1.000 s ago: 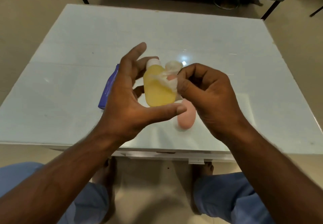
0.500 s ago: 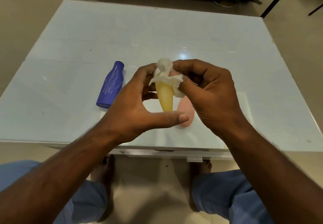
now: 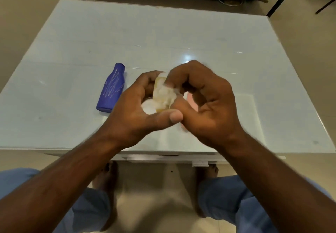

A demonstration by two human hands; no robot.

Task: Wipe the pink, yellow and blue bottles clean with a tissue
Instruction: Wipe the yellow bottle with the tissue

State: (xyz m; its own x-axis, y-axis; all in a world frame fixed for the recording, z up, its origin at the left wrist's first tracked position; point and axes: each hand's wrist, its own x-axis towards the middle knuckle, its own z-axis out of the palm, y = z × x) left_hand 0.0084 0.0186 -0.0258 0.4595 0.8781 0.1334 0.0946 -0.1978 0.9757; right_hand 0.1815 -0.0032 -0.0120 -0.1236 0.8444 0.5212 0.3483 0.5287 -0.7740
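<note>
My left hand grips the yellow bottle above the table, thumb under it and fingers behind. My right hand presses a crumpled white tissue against the bottle's front; the tissue covers most of it. The pink bottle lies on the table behind my right hand, and only a small patch shows between my fingers. The blue bottle, marked with white scribbles, lies on its side to the left of my hands, neck pointing away from me.
The glossy white table stretches far beyond my hands. Its near edge sits just over my knees and bare feet. Dark furniture legs stand on the floor past the far edge.
The yellow bottle has turned in my left hand and sunk lower. The tissue has slid from the bottle's top down over its body. My hands have closed in together.
</note>
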